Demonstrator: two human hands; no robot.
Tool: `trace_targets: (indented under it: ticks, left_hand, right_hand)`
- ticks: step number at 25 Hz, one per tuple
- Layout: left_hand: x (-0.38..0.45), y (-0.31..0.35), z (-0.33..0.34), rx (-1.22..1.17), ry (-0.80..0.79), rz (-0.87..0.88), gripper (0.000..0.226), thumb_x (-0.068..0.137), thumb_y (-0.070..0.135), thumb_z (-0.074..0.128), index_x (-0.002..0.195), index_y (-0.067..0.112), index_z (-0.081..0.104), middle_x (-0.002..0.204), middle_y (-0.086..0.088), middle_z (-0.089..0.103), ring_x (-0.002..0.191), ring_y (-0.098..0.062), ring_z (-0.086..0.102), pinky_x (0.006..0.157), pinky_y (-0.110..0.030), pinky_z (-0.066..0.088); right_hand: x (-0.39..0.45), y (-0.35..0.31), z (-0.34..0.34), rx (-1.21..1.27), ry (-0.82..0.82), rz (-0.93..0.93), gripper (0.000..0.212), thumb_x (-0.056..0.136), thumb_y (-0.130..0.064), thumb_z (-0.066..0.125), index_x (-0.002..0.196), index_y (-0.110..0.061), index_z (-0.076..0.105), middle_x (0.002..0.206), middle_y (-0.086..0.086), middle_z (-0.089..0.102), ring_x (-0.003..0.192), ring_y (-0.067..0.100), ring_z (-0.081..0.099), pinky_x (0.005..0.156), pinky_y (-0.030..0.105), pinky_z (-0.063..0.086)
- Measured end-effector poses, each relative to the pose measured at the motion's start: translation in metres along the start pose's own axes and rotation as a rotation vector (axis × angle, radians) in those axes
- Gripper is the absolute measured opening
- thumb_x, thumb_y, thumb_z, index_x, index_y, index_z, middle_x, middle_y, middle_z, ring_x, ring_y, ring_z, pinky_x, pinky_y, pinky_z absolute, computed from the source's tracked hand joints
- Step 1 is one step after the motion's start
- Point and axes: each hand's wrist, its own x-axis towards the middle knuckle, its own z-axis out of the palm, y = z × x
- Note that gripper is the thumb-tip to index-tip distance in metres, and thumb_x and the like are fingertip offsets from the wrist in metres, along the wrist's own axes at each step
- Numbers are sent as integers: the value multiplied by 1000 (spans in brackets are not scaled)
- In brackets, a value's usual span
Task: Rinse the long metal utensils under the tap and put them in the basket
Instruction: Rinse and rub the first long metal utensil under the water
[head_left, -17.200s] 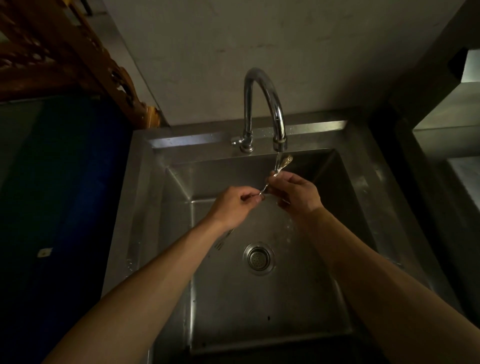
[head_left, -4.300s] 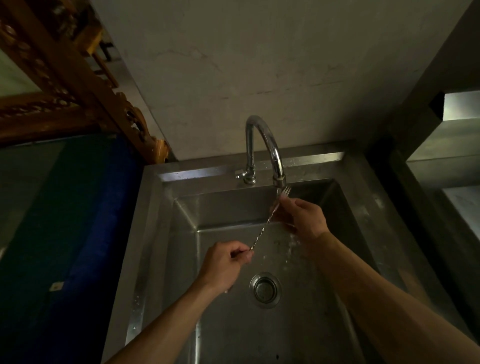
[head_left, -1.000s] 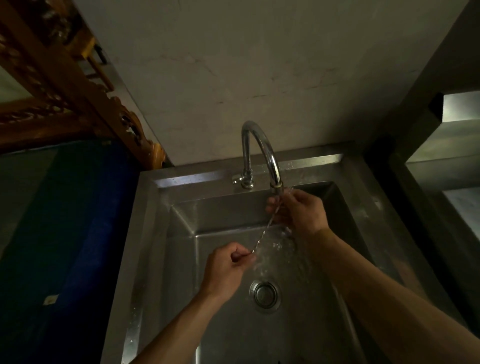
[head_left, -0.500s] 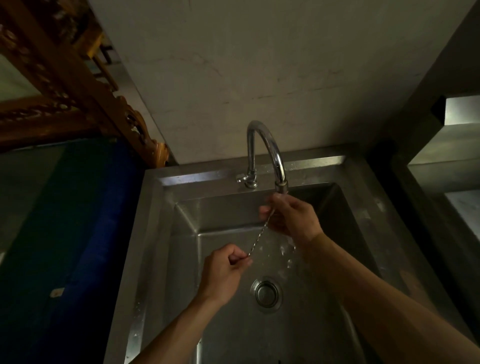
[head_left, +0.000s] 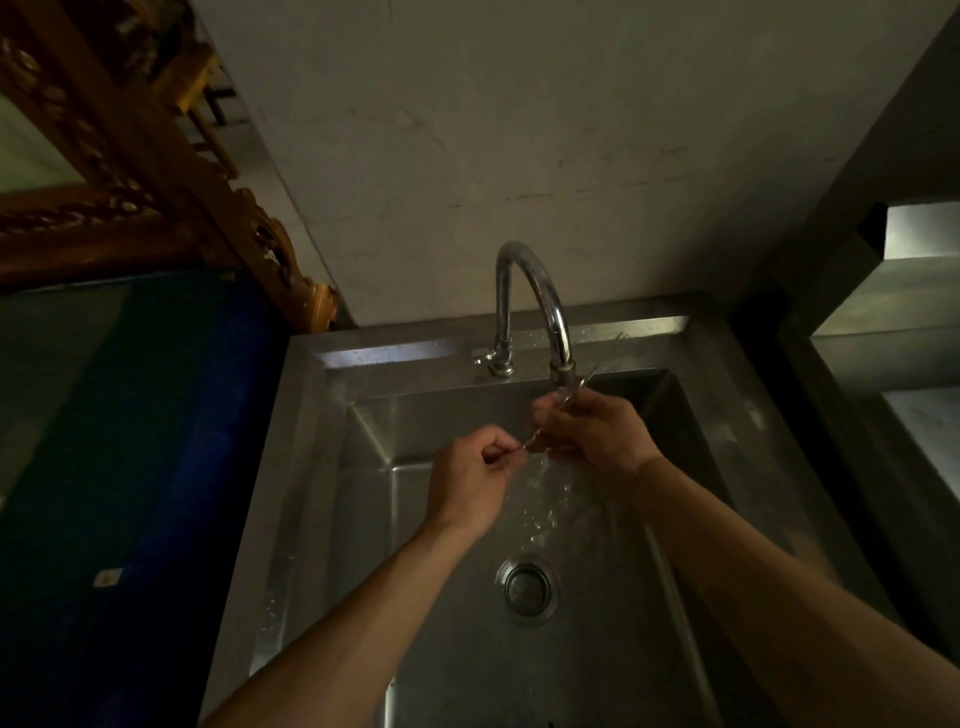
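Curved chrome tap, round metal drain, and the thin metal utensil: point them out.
Curved chrome tap (head_left: 524, 270): head view, top of arch.
Round metal drain (head_left: 525, 586): head view, strainer centre.
Thin metal utensil (head_left: 586, 382): head view, upper tip.

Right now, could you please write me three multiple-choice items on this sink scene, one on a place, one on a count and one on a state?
1. Where is the drain relative to the two hands?
A. nearer the camera than the hands, on the sink floor
B. behind the tap
C. on the rim at the left

2. How many hands grip the long metal utensil?
A. none
B. one
C. two

3. What is the state of the tap?
A. dry
B. running, with water splashing into the sink
C. wrapped in a cloth

Answers:
1 A, since the drain lies on the basin floor, nearer the camera than the hands.
2 C, since the left hand pinches the lower end and the right hand closes on the upper part under the spout.
3 B, since droplets glint below the hands.
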Motion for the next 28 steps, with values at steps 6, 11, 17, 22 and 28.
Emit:
trace_targets:
  ticks: [6,11,17,22,28]
  left_hand:
    - [26,32,17,31,14,151,4,78,21,73,80,24,72,74,15,68,72,-3,64,71,-25,52]
    - [39,39,17,13,-45,106,11,81,22,70,92,22,72,84,15,66,84,-4,64,80,-23,51]
    - [27,39,21,-405,-106,-166,18,77,9,73,93,15,71,90,4,71,78,-2,65,68,-17,48]
    - [23,35,33,-387,-148,-304,20,79,36,71,78,17,67,64,2,58,53,-7,48,53,-23,42]
    - [26,37,28,-548,-162,-297,22,78,1,70,98,9,68,84,-1,70,74,-11,63,69,-24,55]
  right_hand:
    - [-3,-15,-19,118,136,-19,13,86,-5,66,98,-2,69,92,14,73,83,23,70,73,28,60]
    - [-3,-28,-43,310,259,-29,8,89,-7,63,96,-4,67,95,18,72,79,25,71,68,31,62]
    - [-13,-34,-73,318,280,-60,11,94,-9,56,102,-4,63,92,12,69,67,13,72,63,24,59]
    - [-17,-27,-77,245,276,-51,11,94,-10,56,101,-6,63,93,11,70,71,14,72,65,24,60]
    - [-21,-26,-71,354,343,-39,8,94,-10,55,98,-10,63,97,11,68,85,20,69,75,31,56]
